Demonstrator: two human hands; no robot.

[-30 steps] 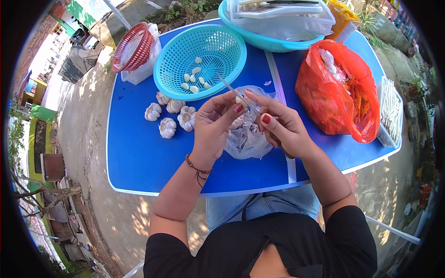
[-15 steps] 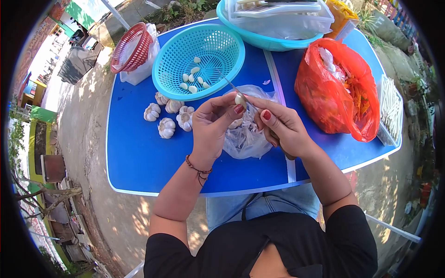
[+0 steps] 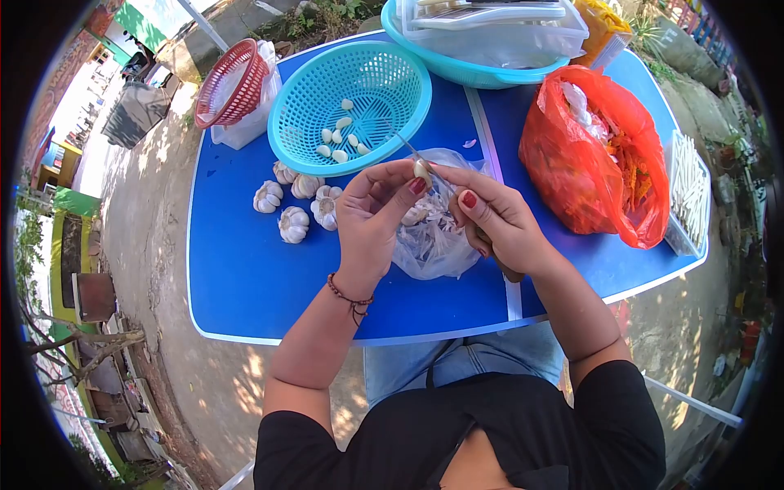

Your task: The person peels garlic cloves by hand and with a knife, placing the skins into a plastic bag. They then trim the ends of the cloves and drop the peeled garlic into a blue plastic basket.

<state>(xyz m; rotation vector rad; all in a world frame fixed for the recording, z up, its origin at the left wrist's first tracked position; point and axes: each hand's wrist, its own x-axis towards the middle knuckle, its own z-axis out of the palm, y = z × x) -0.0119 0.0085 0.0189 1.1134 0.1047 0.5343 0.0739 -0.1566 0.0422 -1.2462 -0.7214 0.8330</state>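
My left hand (image 3: pixel 371 216) pinches a pale garlic clove (image 3: pixel 422 171) between thumb and fingertips. My right hand (image 3: pixel 500 222) grips a small knife (image 3: pixel 418 155) whose thin blade lies against the clove and points up toward the turquoise basket (image 3: pixel 351 91). Both hands hover over a clear plastic bag (image 3: pixel 433 237) filled with garlic skins. Several peeled cloves (image 3: pixel 339 139) lie inside the basket. Several whole garlic bulbs (image 3: pixel 296 206) sit on the blue table (image 3: pixel 245 269) just left of my left hand.
A red-orange plastic bag (image 3: pixel 592 155) with food stands at the right, a tray of white sticks (image 3: pixel 688 192) beyond it. A red basket (image 3: pixel 233 82) on a white tub is at the back left, a turquoise basin (image 3: pixel 482 73) with containers at the back.
Both hands have shifted slightly left and up with the clove and knife; the clove has turned a little between the fingers.
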